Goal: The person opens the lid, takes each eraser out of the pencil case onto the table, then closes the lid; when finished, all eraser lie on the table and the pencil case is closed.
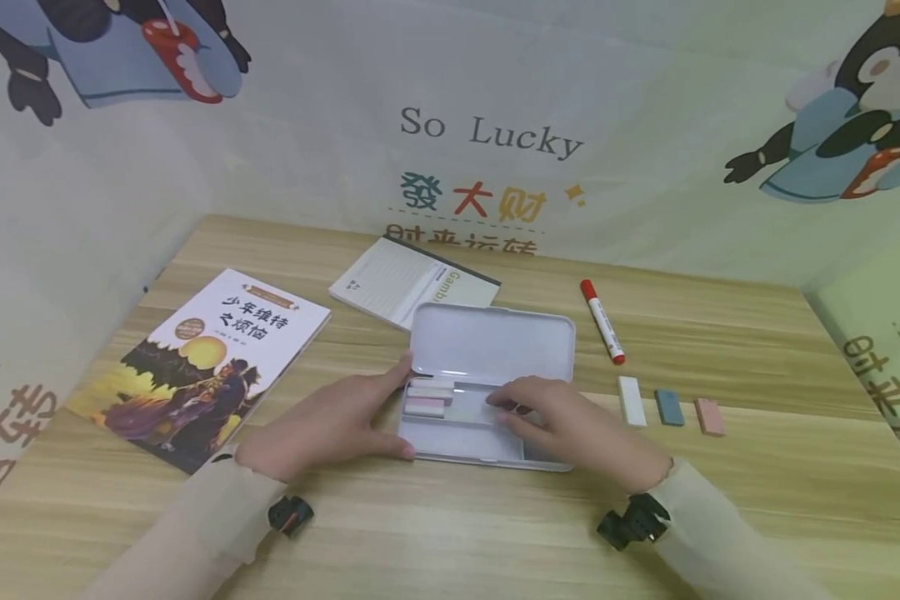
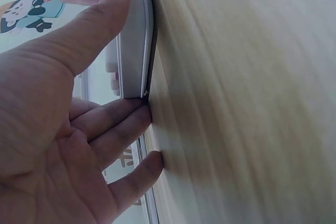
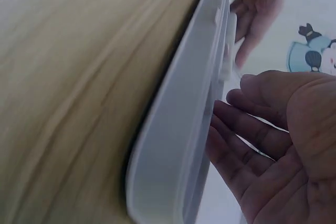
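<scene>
While the left hand point(image 1: 330, 421) grips the near end of a white pencil case point(image 1: 457, 438) on its own side, thumb at the front corner and fingers toward the back one, the right hand point(image 1: 566, 421) hangs over the case's middle, its bent fingers relaxed and released. The case lies on the wooden table point(image 1: 420, 533), its lid point(image 1: 495, 342) opened to the back. Inside, at the left of the rear compartment, lie white sticks point(image 1: 430, 392) and, in front of them, a pink stick point(image 1: 425, 405) (how many white ones, I cannot tell from here). Right of the case stand in a row a white eraser point(image 1: 632, 401), a blue eraser point(image 1: 669, 407) and a pink eraser point(image 1: 709, 417); behind them lies a red-capped marker point(image 1: 602, 323). A notebook point(image 1: 382, 279) lies behind the case, a book point(image 1: 217, 367) to its left.
</scene>
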Demonstrator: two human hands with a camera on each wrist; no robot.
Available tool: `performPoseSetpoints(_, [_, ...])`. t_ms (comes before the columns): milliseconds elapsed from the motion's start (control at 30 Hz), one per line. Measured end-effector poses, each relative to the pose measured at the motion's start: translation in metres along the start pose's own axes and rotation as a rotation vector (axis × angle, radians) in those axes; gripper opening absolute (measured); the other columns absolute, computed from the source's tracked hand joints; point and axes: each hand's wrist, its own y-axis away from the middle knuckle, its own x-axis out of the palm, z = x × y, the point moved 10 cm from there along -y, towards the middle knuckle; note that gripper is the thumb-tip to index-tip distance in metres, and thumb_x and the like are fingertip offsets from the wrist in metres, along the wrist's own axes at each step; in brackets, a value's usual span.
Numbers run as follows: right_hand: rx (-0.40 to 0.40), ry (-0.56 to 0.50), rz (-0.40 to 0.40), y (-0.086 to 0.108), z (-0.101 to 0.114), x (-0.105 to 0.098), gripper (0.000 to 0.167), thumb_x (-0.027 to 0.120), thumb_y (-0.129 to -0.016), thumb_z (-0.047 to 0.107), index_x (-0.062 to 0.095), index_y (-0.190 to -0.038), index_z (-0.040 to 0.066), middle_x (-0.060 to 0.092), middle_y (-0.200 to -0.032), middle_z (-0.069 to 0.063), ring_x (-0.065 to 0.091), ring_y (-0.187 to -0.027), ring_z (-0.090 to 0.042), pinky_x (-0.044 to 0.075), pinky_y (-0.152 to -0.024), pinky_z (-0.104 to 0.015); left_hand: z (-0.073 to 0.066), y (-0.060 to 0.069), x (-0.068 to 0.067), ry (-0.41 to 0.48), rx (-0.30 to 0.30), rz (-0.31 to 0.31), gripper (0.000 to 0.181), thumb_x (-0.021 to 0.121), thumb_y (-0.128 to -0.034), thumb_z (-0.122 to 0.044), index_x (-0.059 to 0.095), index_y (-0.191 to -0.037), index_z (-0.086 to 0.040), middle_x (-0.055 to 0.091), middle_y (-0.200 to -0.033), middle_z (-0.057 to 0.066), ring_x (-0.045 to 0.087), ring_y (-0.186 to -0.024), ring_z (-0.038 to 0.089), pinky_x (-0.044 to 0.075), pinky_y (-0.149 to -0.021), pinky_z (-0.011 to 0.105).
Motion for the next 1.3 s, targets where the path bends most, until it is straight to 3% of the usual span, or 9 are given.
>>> performPoseSetpoints(167, [-0.008, -0.003, 0.069, -0.012, 0.009, 0.014, 0.028, 0.061, -0.106, 0.018, 0.07, -0.13, 0.007, 0.075, -0.124, -0.004, 0.069, -0.112, -0.015, 0.06, -0.101, -0.039, 0.0, 0.0, 0.0, 0.008, -0.001, 0.001, 0.115, 0.084, -0.0835, -0.051, 0.02, -0.167, -0.003, 0.046, -0.162, 0.023, 0.052, -0.145, 0.042, 0.042, -0.122, 0.056])
performPoseSetpoints(433, [-0.038, -0.023, 0.09, -0.026, 0.023, 0.022, 0.028, 0.061, -0.105, 0.015, 0.071, -0.131, 0.009, 0.075, -0.127, -0.004, 0.069, -0.115, -0.016, 0.059, -0.104, -0.04, 0.001, 0.0, -0.001, -0.005, 0.006, -0.006, 0.113, 0.084, -0.0842, -0.05, 0.022, -0.166, -0.003, 0.048, -0.161, 0.023, 0.054, -0.144, 0.04, 0.044, -0.121, 0.055])
performPoseSetpoints(600, [-0.033, 0.013, 0.083, -0.032, 0.025, 0.024, 0.027, 0.062, -0.104, 0.012, 0.071, -0.13, 0.008, 0.075, -0.126, -0.005, 0.069, -0.118, -0.018, 0.058, -0.106, -0.042, 0.001, 0.001, -0.001, -0.004, 0.009, -0.006, 0.113, 0.084, -0.0844, -0.048, 0.022, -0.166, -0.002, 0.048, -0.16, 0.023, 0.055, -0.143, 0.04, 0.045, -0.12, 0.055])
performPoseSetpoints(833, [-0.023, 0.015, 0.086, -0.035, 0.024, 0.027, 0.026, 0.062, -0.103, 0.009, 0.071, -0.127, 0.006, 0.075, -0.12, -0.007, 0.067, -0.11, -0.017, 0.059, -0.101, -0.04, -0.002, 0.001, -0.001, 0.007, 0.014, 0.0, 0.113, 0.085, -0.084, -0.047, 0.022, -0.166, -0.003, 0.046, -0.161, 0.022, 0.053, -0.144, 0.041, 0.043, -0.122, 0.055])
performPoseSetpoints(1067, [-0.054, 0.017, 0.065, -0.035, 0.024, 0.028, 0.024, 0.062, -0.102, 0.007, 0.072, -0.124, 0.004, 0.076, -0.119, -0.009, 0.069, -0.11, -0.018, 0.059, -0.1, -0.04, 0.0, 0.001, 0.0, -0.003, -0.004, 0.01, 0.114, 0.086, -0.0833, -0.046, 0.021, -0.166, -0.003, 0.047, -0.161, 0.022, 0.053, -0.145, 0.04, 0.043, -0.122, 0.055])
performPoseSetpoints(1300, [-0.07, -0.045, 0.046, -0.034, 0.024, 0.024, 0.024, 0.065, -0.101, 0.008, 0.072, -0.125, 0.005, 0.076, -0.119, -0.007, 0.068, -0.107, -0.015, 0.06, -0.098, -0.036, 0.001, 0.001, 0.001, -0.01, -0.007, 0.009, 0.114, 0.086, -0.0832, -0.046, 0.021, -0.166, -0.002, 0.048, -0.16, 0.023, 0.054, -0.144, 0.04, 0.044, -0.122, 0.055])
